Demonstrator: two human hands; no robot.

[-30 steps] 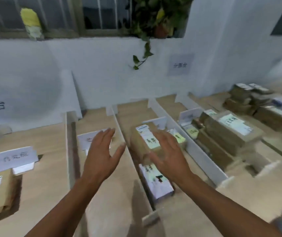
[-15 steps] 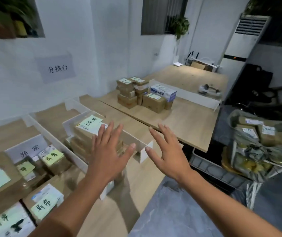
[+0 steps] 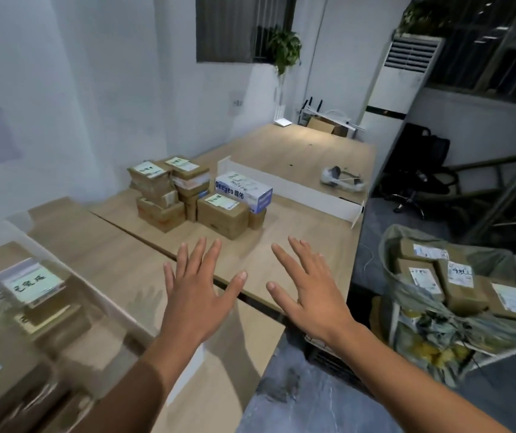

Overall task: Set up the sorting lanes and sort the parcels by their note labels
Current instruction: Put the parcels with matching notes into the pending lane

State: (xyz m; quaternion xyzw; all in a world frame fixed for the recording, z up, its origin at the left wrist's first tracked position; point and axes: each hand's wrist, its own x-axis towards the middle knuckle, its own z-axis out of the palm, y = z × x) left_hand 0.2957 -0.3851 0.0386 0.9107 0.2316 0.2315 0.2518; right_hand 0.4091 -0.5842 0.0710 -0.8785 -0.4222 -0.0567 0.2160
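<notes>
Ahead, parcel stack (image 3: 187, 195) w/ white divider (image 3: 297, 190) behind; left hand (image 3: 198, 295), right hand (image 3: 309, 289) spread, empty.

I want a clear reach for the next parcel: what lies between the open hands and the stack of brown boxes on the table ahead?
Head view: only bare tabletop lies between the left hand, the right hand and the stack of brown boxes.

Single head-worn wide-angle view, looking forward and down from above the wooden table (image 3: 297, 232). Close to both hands: left hand (image 3: 195, 295) and right hand (image 3: 309, 292) spread low in the centre, backs up. Beyond the fingertips, at middle range, a stack of parcels (image 3: 187, 195); past it a white divider (image 3: 291, 192). Left of the left fingers, blurred sorting lanes (image 3: 47, 295), very near. Right of the right fingers, a bag of parcels (image 3: 456, 282). No second view, so no shared part.
</notes>
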